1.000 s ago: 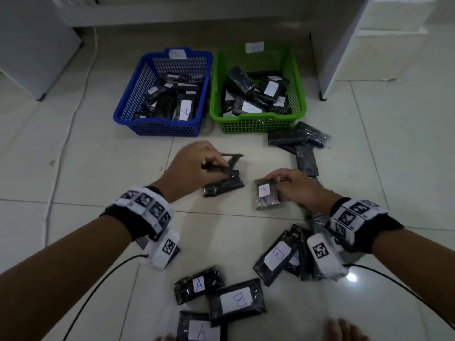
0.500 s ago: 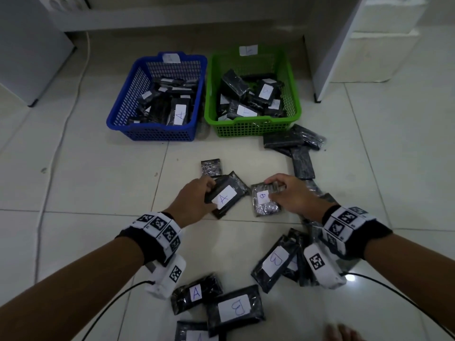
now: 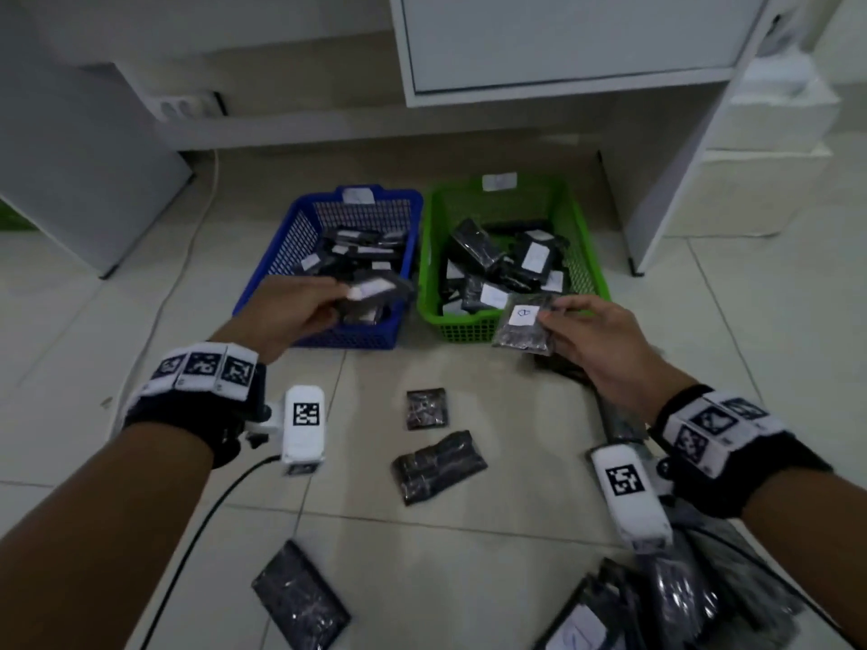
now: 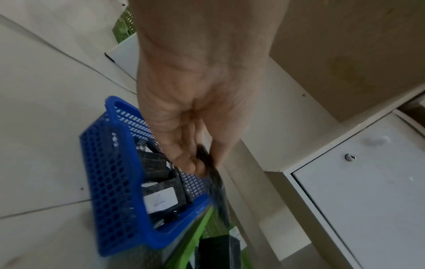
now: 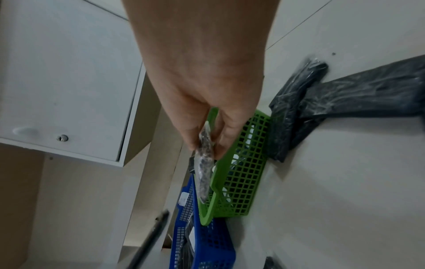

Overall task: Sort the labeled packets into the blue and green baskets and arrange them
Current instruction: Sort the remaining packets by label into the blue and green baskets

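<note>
head: high, fwd-down, wide | wrists: close along hands | shared: blue basket [image 3: 281, 255], green basket [image 3: 581, 255]

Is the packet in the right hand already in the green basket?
Not yet. The right hand pinches the packet in the air at the green basket's near rim.

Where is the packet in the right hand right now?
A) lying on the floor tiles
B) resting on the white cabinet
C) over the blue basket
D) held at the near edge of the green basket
D: the right hand pinches the labeled packet in the air at the near rim of the green basket, not yet dropped in.
</note>
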`<state>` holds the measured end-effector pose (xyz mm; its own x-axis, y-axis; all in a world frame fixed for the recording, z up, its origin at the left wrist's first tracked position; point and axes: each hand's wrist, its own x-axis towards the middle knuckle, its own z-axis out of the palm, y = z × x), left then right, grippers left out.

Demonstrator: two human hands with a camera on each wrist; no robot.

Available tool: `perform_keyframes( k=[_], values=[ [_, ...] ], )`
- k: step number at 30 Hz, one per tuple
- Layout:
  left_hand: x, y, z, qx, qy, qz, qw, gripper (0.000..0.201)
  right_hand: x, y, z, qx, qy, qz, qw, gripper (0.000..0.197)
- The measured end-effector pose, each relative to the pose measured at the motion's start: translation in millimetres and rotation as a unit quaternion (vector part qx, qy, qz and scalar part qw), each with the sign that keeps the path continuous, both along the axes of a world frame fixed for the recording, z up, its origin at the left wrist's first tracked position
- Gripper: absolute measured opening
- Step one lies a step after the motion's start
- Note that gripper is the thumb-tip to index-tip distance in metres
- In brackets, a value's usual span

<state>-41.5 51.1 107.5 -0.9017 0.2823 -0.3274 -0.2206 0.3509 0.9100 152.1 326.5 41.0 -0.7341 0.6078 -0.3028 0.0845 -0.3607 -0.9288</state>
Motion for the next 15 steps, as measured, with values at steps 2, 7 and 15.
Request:
perform_keyframes(
  k=[2,7,15],
  values=[
    [-18,10,2,0.066,0.042,0.084,0.993,0.022,-11,-1,-3,0.008,0.003,0.001,1.000,0.025],
    [-41,32,-22,0.046,0.073,0.102,0.991,0.032,-23,-2,-11,-0.004,0.023,-0.006,1.000,0.032],
    [29,21,-61,-0.207,0.348,-0.139,0.904,0.021,-74,38,22,0.036,0.053,0.057,0.996,0.051]
  ],
)
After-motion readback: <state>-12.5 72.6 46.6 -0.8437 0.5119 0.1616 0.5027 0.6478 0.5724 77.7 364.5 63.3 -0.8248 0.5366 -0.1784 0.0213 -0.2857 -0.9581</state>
